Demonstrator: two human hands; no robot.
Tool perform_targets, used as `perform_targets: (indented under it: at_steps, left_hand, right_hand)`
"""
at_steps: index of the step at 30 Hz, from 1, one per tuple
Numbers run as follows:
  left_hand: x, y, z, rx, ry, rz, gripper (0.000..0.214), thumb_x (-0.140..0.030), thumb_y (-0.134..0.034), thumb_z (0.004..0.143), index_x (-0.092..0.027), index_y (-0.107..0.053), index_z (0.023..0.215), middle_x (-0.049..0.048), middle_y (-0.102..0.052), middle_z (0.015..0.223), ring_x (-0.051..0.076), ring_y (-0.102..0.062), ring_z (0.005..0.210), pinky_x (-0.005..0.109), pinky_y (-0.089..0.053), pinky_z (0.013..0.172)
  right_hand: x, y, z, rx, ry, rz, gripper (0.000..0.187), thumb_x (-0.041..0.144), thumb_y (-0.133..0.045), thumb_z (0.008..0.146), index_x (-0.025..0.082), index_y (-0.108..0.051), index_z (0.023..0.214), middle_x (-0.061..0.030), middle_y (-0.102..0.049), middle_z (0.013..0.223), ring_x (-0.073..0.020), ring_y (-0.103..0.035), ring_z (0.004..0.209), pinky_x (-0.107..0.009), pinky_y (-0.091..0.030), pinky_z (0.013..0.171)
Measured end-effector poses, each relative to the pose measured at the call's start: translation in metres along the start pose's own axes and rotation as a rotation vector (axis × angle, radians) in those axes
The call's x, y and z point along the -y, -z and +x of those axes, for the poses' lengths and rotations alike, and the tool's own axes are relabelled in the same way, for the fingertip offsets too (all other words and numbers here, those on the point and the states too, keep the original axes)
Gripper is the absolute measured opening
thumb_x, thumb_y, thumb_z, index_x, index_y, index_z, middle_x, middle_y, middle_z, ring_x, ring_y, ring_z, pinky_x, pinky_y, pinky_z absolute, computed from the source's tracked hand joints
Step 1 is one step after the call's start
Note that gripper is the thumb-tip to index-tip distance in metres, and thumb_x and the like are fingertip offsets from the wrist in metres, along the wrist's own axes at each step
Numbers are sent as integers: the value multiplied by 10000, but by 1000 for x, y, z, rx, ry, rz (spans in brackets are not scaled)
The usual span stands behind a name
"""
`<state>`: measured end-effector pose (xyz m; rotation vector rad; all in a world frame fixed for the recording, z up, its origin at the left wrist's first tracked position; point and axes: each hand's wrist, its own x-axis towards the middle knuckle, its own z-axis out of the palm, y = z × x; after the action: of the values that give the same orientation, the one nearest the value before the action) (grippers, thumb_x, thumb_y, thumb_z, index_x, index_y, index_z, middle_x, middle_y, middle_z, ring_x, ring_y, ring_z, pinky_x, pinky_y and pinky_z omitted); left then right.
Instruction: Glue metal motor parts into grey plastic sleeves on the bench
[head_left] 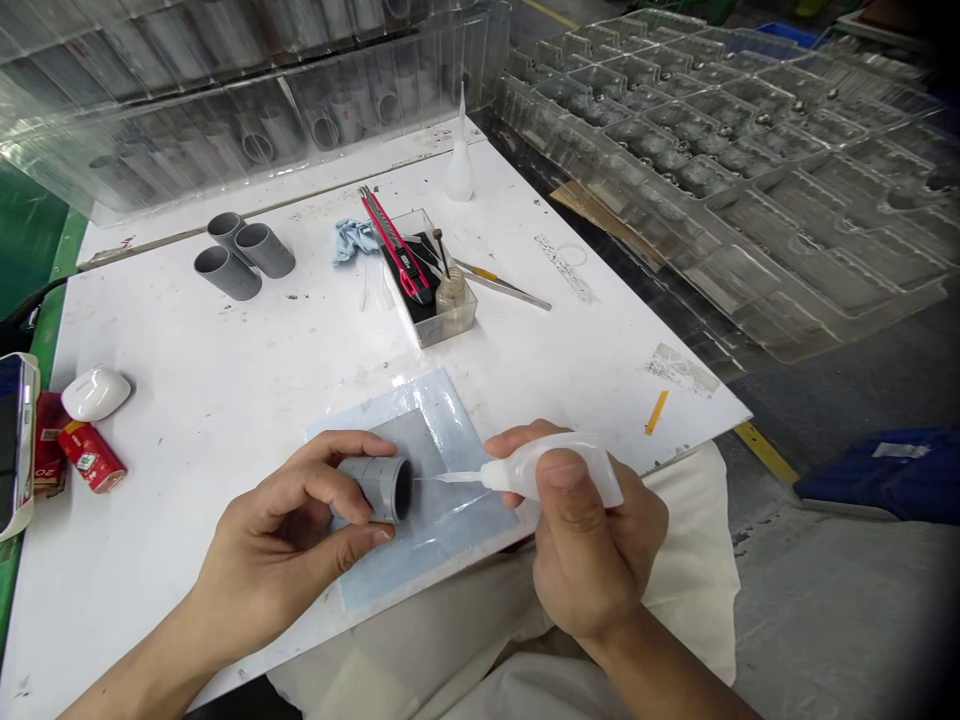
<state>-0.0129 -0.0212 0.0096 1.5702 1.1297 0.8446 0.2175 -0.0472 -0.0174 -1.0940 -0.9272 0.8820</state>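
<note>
The left fingers (337, 450) are curling around a grey PVC pipe coupling (379, 488), while the right fingers (566, 490) are pinching a translucent squeeze bottle (596, 470), its nozzle tip hovering just beside the coupling's open end, above a plastic-covered blue sheet (457, 420) on the white tabletop (210, 340).

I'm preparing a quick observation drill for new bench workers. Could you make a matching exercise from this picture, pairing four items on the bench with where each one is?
Items
1. Short grey PVC pipe section
2. White plastic squeeze bottle
3. Red-and-black utility knife
4. Crumpled pale blue cloth

Places
A. Resting in a clear plastic box, jutting over its rim
B. Lying on the white board, left of that box
C. Held in the right hand
D. Held in the left hand

Pairs: 1-D, 2-C, 3-A, 4-B
</note>
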Motion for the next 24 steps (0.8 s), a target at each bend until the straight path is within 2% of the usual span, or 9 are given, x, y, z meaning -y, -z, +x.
perform_targets:
  at_steps: [4, 8, 14, 18, 20, 24]
  left_hand:
    - [-3, -3, -4, -13, 61, -57, 206, -111, -848, 859, -282, -734, 842, 27, -758, 1263, 250, -710, 1152, 203, -439, 515]
    - [-7, -8, -4, -77, 136, -96, 194, -149, -874, 840, -278, -731, 817, 30, -770, 1231, 263, -674, 1215, 206, -441, 537]
    - [-4, -6, -4, -56, 128, -109, 196, -162, -871, 859, -293, -726, 848, 2, -772, 1250, 217, -679, 1184, 197, -487, 621]
    - [1, -1, -4, 20, 65, -107, 228, -106, -853, 874, -294, -730, 910, 8, -764, 1289, 207, -691, 1161, 194, -503, 644]
    - [3, 1, -3, 51, 37, -120, 254, -86, -843, 882, -303, -729, 945, -2, -763, 1302, 193, -685, 1169, 190, -528, 697]
    - [4, 1, -2, 67, 4, -166, 285, -77, -838, 889, -317, -733, 1000, -23, -782, 1278, 167, -659, 1248, 190, -560, 909]
  right_hand:
    - [-1, 0, 0, -10, -3, 11, 234, 373, -667, 1035, 260, -841, 927, -18, -789, 883, -139, -633, 650, -313, -500, 578]
    - [-1, -1, -1, -23, 15, 20, 228, 381, -666, 1038, 269, -844, 950, -11, -799, 909, -133, -634, 642, -317, -510, 595]
    - [0, -2, 0, -41, 36, 11, 262, 383, -657, 1045, 250, -843, 918, -18, -792, 861, -147, -659, 665, -322, -514, 612]
    - [-1, -2, 0, -50, 24, 14, 255, 398, -660, 1039, 253, -851, 953, -30, -799, 882, -163, -675, 683, -319, -501, 573]
    - [0, -2, 1, -55, 24, 17, 258, 408, -663, 1036, 255, -854, 955, -31, -793, 854, -169, -675, 675, -326, -497, 565]
    - [2, -3, 2, -45, 20, 23, 258, 421, -662, 1038, 271, -855, 955, -14, -781, 808, -155, -646, 623, -337, -501, 570]
